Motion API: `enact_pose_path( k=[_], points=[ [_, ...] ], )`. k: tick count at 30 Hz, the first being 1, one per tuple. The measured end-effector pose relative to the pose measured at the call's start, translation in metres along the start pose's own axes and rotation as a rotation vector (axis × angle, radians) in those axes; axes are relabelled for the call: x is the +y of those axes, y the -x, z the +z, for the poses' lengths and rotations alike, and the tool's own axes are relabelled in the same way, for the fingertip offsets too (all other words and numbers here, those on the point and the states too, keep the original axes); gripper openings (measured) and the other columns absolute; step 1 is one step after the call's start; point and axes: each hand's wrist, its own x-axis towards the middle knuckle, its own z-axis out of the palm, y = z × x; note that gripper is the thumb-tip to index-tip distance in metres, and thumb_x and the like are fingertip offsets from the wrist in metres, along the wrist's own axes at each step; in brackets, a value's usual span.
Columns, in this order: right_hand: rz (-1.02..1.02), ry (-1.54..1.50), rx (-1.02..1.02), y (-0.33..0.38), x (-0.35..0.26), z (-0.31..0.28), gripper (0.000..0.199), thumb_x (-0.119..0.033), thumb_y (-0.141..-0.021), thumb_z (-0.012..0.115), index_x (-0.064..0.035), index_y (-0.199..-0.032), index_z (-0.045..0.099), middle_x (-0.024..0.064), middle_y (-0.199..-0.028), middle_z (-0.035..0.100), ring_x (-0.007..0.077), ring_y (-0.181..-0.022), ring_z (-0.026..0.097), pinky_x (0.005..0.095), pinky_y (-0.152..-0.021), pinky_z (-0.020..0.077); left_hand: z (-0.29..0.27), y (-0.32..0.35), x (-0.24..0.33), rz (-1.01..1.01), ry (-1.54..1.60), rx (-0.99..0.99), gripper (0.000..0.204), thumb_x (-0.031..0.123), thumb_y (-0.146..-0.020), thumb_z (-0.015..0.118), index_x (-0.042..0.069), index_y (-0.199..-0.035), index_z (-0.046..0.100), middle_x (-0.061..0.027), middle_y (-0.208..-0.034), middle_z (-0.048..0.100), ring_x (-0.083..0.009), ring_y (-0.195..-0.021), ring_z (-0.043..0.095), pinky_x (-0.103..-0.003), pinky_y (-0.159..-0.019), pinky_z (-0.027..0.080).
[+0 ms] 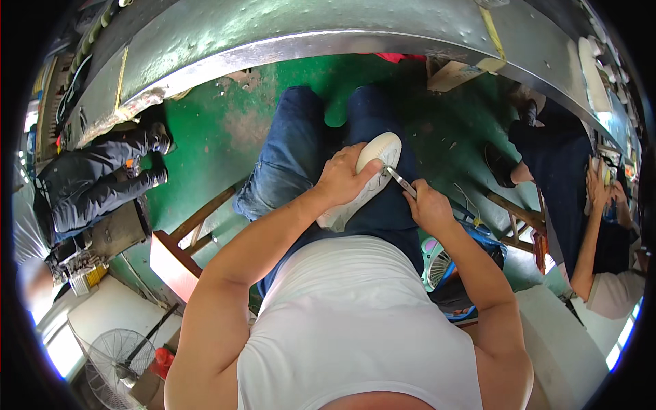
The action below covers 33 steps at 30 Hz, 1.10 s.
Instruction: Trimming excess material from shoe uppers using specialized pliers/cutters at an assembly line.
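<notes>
A green painted floor [205,137] spreads under me, and a long grey metal workbench [287,27] curves across the top of my view. I sit with my knees apart in blue jeans [287,157], and a white shoe [365,179] lies sole-up along my right thigh. My left hand [339,179] is closed over the shoe's middle, fingers wrapped across the pale sole, pinning it against my leg. My right hand [429,205] is closed in a fist around the handle of a thin metal tool [398,180] (a blade or scraper, I cannot tell which), whose tip touches the shoe's edge just beside my left fingertips.

To my left another person in dark clothes [96,184] sits near the bench, well apart from me. To my right a second person in dark trousers [567,171] sits close by, holding something small. A small fan with a blue frame [437,263] stands on the floor by my right elbow, and a larger floor fan [116,355] sits at the lower left.
</notes>
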Motion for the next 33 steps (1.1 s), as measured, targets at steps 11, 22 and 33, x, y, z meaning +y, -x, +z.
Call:
enact_pose_path(
  k=[11,22,33],
  points=[
    [0.318,-0.568,-0.286,0.009,-0.026,-0.068,0.034,-0.031,-0.101,0.053,0.0027,-0.105,0.057,0.0131,-0.079,0.067,0.023,-0.067,0.068,0.042,-0.062,0.0523,0.005,-0.007,0.015,-0.358,-0.007,-0.108,0.061,0.053,-0.086,0.06,0.005,-0.123,0.062,-0.0211,-0.123,0.064,-0.0372,-0.118,0.06,-0.042,-0.1,0.046],
    [-0.205,-0.364,0.204,-0.027,-0.04,-0.027,0.038,-0.034,-0.103,0.047,0.0019,-0.093,0.054,0.0308,-0.078,0.062,0.0503,-0.078,0.061,0.0557,-0.07,0.0473,-0.011,-0.004,0.014,-0.306,0.206,-0.235,0.063,0.04,-0.082,0.074,0.0,-0.126,0.057,-0.0214,-0.117,0.066,-0.0316,-0.11,0.065,-0.038,-0.096,0.049],
    [-0.058,-0.437,0.318,-0.033,-0.003,-0.13,0.025,-0.022,-0.1,0.054,0.0025,-0.105,0.059,0.0147,-0.081,0.069,0.0257,-0.071,0.069,0.0357,-0.066,0.0527,-0.063,0.003,0.019,-0.05,0.162,0.023,0.058,0.033,-0.087,0.075,-0.004,-0.127,0.054,-0.0203,-0.111,0.068,-0.0276,-0.103,0.067,-0.039,-0.092,0.051]
  ],
)
